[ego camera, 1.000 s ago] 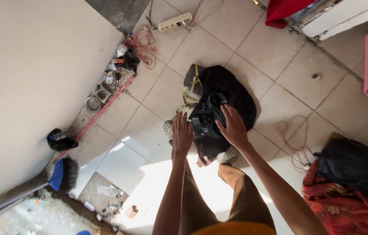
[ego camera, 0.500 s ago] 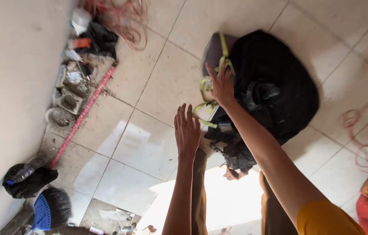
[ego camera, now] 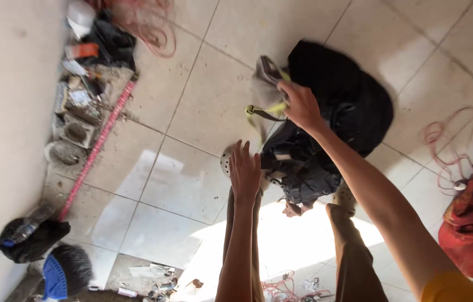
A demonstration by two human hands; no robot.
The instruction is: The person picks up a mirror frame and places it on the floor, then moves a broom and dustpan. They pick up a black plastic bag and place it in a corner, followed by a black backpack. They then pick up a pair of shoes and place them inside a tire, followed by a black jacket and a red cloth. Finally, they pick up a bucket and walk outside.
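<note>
A black bag (ego camera: 337, 95) with grey and yellow-green straps (ego camera: 264, 111) lies on the tiled floor ahead of me. My right hand (ego camera: 299, 105) reaches out and grips the bag at its left edge, by the straps. My left hand (ego camera: 245, 170) hovers lower with the fingers spread and holds nothing, next to a dark bundle of fabric and gear (ego camera: 298, 168) that hangs below the bag. My legs in brown trousers and pale perforated shoes (ego camera: 226, 160) show under my arms.
A wall runs along the left, with debris, small concrete blocks (ego camera: 74, 131) and a red bar (ego camera: 96, 146) at its foot. A black bag with a bottle (ego camera: 29, 237) and a blue brush (ego camera: 63, 271) lie bottom left. Red cord (ego camera: 443, 140) and a red cloth bundle (ego camera: 471, 229) are on the right.
The view has moved closer over the bag. My right hand has shifted from the dark bundle up to the bag's strapped edge. My left hand stays spread and has dropped slightly.
</note>
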